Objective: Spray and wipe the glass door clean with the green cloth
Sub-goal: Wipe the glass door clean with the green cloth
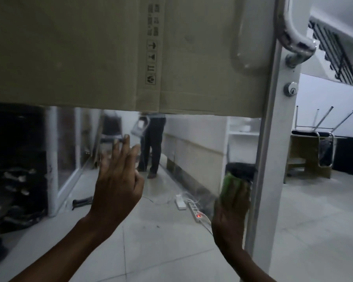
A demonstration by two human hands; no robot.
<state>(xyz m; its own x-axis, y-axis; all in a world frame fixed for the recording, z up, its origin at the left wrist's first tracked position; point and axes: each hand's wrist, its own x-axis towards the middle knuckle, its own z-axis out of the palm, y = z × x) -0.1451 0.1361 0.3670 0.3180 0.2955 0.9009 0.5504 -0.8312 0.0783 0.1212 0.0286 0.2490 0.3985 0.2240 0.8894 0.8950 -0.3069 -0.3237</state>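
A dim tiled room lies behind the glass door [192,149], whose upper pane is covered by brown cardboard [90,53]; a white frame [273,139] with a metal handle [293,37] and a lock [290,89] runs down its right edge. The left hand [118,180] rests against the glass with fingers straight and spread, grasping nothing. The right hand [230,218] presses the green cloth [230,184] flat to the lower pane, just beside the frame, fingers extended over it. On the floor beyond, a power strip [196,210] shows a red light, and a person's legs [154,147] stand farther back.
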